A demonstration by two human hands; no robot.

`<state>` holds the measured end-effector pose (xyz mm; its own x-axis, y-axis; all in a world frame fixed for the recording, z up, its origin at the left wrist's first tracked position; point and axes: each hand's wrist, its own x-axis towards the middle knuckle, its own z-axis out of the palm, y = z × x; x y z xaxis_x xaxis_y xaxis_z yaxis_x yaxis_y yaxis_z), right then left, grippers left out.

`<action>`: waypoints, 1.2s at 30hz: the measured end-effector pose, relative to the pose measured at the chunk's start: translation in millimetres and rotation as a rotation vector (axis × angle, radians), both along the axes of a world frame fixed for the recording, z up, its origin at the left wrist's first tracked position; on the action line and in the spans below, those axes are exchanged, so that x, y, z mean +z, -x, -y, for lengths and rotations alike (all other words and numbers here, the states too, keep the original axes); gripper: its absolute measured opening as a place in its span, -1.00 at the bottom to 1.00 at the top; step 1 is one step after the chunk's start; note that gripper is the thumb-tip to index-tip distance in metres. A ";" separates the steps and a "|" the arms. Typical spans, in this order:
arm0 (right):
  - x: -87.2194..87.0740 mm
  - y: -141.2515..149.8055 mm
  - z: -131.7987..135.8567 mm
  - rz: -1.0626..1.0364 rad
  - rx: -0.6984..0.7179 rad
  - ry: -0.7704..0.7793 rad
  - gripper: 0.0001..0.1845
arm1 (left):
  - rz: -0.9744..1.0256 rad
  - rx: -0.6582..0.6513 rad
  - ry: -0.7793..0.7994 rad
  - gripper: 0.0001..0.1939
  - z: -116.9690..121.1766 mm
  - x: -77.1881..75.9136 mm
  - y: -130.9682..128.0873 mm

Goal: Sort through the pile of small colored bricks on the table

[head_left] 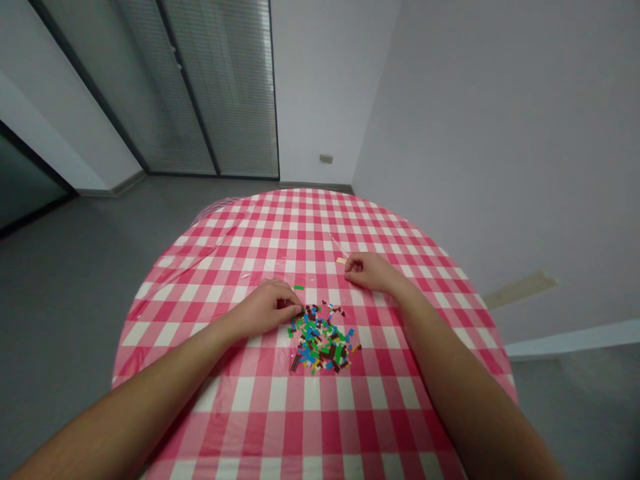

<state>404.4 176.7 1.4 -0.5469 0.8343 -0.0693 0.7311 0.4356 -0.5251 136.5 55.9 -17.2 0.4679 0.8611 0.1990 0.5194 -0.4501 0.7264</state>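
The left hand (265, 308) curls at the heap of small coloured plastic bricks (320, 341), its fingertips (299, 309) at the heap's far edge, any pinch hidden. The right hand (366, 272), fingers pressed together on nothing visible, lies farther from the heap, toward the far edge of the gingham tablecloth (320, 223), just beside a pale tan brick (341, 261).

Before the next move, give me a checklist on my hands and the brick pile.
1. Left hand at the pile of small coloured plastic bricks: ok, its fingertips are at the pile's edge.
2. Left hand holding a brick: cannot tell, the fingers hide it.
3. Right hand off the pile: ok, it rests on the gingham tablecloth beyond the pile.
4. Right hand holding a brick: cannot tell, the fingers are curled.
5. All bricks together: not ok, a green brick and a pale yellow brick lie apart from the pile.
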 end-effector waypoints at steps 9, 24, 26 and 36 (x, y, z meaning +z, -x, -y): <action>42.0 20.4 46.4 0.386 0.340 0.434 -0.80 | -0.015 -0.041 -0.019 -0.90 0.0 -1.4 0.3; 28.3 49.1 69.4 0.348 0.512 0.199 -0.82 | -0.181 -0.179 -0.048 -0.87 6.3 0.2 1.9; 29.3 50.9 71.0 0.338 0.520 0.183 -0.80 | -0.184 -0.185 -0.045 -0.87 6.4 1.3 1.7; 31.9 60.0 85.8 0.390 0.503 0.015 -0.81 | -0.103 -0.230 -0.044 -0.90 5.9 1.9 2.1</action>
